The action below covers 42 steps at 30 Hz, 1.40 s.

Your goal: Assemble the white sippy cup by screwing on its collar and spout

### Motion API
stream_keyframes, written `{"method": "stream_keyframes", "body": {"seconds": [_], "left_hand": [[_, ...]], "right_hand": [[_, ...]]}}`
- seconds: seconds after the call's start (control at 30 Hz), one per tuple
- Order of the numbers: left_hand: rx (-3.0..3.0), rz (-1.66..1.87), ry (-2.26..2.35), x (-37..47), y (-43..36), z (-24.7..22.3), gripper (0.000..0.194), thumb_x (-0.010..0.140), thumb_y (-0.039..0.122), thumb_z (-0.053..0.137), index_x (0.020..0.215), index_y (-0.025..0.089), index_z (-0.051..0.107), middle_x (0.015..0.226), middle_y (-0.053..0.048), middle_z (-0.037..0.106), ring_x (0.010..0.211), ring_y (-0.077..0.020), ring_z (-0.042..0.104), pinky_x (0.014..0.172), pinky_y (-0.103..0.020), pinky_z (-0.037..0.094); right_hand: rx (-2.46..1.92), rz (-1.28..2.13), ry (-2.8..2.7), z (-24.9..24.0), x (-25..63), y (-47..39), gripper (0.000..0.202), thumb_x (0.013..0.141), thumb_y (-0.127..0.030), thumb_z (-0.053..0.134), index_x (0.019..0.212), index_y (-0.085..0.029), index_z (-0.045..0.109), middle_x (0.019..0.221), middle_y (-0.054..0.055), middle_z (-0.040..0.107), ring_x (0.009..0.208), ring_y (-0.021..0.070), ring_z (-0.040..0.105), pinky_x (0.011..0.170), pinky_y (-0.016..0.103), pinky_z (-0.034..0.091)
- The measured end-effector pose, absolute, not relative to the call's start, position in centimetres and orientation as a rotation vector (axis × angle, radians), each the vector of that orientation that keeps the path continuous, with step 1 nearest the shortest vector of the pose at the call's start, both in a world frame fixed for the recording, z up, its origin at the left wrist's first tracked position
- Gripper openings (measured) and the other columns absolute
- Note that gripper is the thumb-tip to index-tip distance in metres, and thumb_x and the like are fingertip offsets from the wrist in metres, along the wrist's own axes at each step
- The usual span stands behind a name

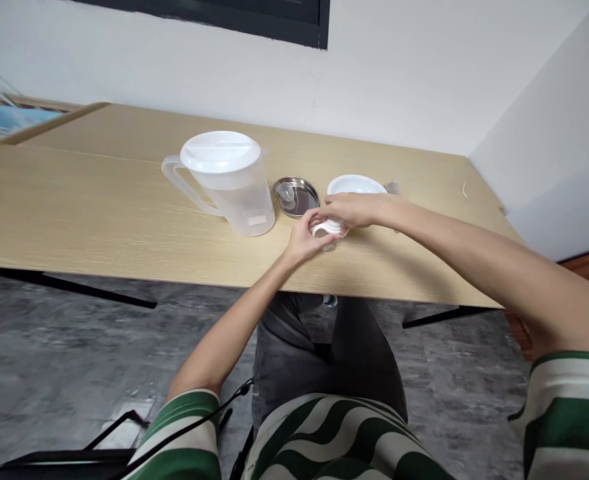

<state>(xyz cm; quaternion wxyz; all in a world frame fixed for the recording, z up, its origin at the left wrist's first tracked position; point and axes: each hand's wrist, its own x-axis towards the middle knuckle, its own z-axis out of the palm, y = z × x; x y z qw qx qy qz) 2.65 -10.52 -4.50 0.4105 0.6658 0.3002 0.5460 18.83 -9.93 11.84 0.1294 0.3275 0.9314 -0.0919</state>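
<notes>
your left hand (304, 238) is holding a container (333, 227) under your right hand (351, 209), whose grip is unclear; uneven pressing risks tipping.

I hold a small lidded container (333, 227), white and ridged above, clear below, just right of the frame's centre; it looks roughly upright, its top partly hidden.

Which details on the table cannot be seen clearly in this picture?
All in the head view:
White dish: near edge, behind the right hand.
Small container: full shape, covered by left hand and right hand.
Pitcher: any writing on its label, too small.
</notes>
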Motion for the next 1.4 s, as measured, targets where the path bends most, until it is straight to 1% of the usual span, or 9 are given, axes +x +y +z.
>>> {"method": "stream_keyframes", "body": {"seconds": [0.13,0.23,0.37,0.53,0.67,0.83,1.0,1.23,1.4], "left_hand": [[1.633,1.347,0.733,2.0,-10.4,-4.7,0.071,0.063,0.039,0.096,0.12,0.017,0.06,0.119,-0.012,0.075,0.113,-0.0285,0.073,0.103,-0.047,0.058],[1.612,1.314,0.716,1.5,-10.2,-4.8,0.077,0.06,0.041,0.097,0.122,0.017,0.058,0.119,-0.013,0.075,0.111,-0.0286,0.074,0.1,-0.046,0.059],[1.609,1.301,0.736,1.3,-9.9,-4.8,0.079,0.055,0.041,0.099,0.119,0.017,0.059,0.12,-0.014,0.074,0.112,-0.0297,0.073,0.099,-0.046,0.06],[1.611,1.297,0.729,1.3,-9.8,-4.7,0.079,0.055,0.042,0.099,0.118,0.016,0.06,0.115,-0.013,0.075,0.111,-0.03,0.073,0.097,-0.046,0.06],[1.584,1.29,0.695,1.4,-10.0,-4.5,0.077,0.054,0.044,0.099,0.115,0.017,0.059,0.112,-0.011,0.076,0.106,-0.029,0.074,0.095,-0.046,0.061],[1.567,1.284,0.7,1.5,-10.1,-4.5,0.075,0.055,0.042,0.099,0.113,0.017,0.059,0.11,-0.011,0.075,0.105,-0.0279,0.074,0.094,-0.046,0.061],[1.582,1.274,0.683,1.5,-10.0,-4.5,0.075,0.056,0.042,0.099,0.114,0.017,0.057,0.109,-0.01,0.075,0.107,-0.028,0.073,0.093,-0.044,0.06],[1.584,1.311,0.667,1.6,-10.0,-4.8,0.074,0.057,0.044,0.098,0.113,0.019,0.058,0.11,-0.009,0.074,0.107,-0.0277,0.073,0.095,-0.044,0.059],[1.588,1.292,0.656,1.7,-10.0,-4.8,0.073,0.057,0.042,0.098,0.114,0.019,0.058,0.115,-0.01,0.074,0.112,-0.0287,0.072,0.099,-0.046,0.058]], "right_hand": [[0.87,-0.281,2.788,11.5,18.7,-9.8,0.046,0.087,-0.015,0.065,0.131,-0.03,0.064,0.122,0.005,0.067,0.106,0.0244,0.061,0.087,0.032,0.042],[0.851,-0.314,2.771,12.2,18.1,-10.0,0.041,0.087,-0.016,0.066,0.126,-0.027,0.067,0.122,0.004,0.07,0.106,0.0238,0.061,0.087,0.031,0.043],[0.691,-0.3,2.76,13.1,17.5,-10.4,0.041,0.085,-0.01,0.061,0.124,-0.021,0.07,0.135,0.008,0.066,0.113,0.0249,0.061,0.089,0.033,0.043],[0.605,-0.343,2.8,12.9,17.9,-9.8,0.042,0.087,-0.014,0.058,0.126,-0.024,0.07,0.141,0.007,0.064,0.116,0.0246,0.061,0.091,0.034,0.042],[0.628,-0.431,2.781,12.5,18.3,-8.7,0.044,0.085,-0.018,0.063,0.129,-0.021,0.068,0.13,0.01,0.068,0.109,0.0243,0.061,0.088,0.033,0.042],[0.702,-0.357,2.709,12.3,18.2,-7.9,0.039,0.081,-0.012,0.067,0.119,-0.019,0.071,0.114,0.008,0.073,0.099,0.0224,0.061,0.086,0.032,0.04],[0.746,-0.356,2.686,12.3,18.0,-7.9,0.046,0.076,-0.007,0.07,0.12,-0.019,0.07,0.114,0.007,0.073,0.1,0.0217,0.061,0.085,0.031,0.041],[0.791,-0.308,2.635,12.8,17.3,-8.7,0.038,0.082,-0.016,0.068,0.12,-0.021,0.074,0.117,0.007,0.074,0.101,0.0238,0.062,0.087,0.034,0.04],[0.921,-0.174,2.546,13.1,16.6,-9.6,0.037,0.079,-0.021,0.075,0.115,-0.016,0.075,0.112,0.011,0.075,0.103,0.0265,0.063,0.088,0.036,0.041]]}}
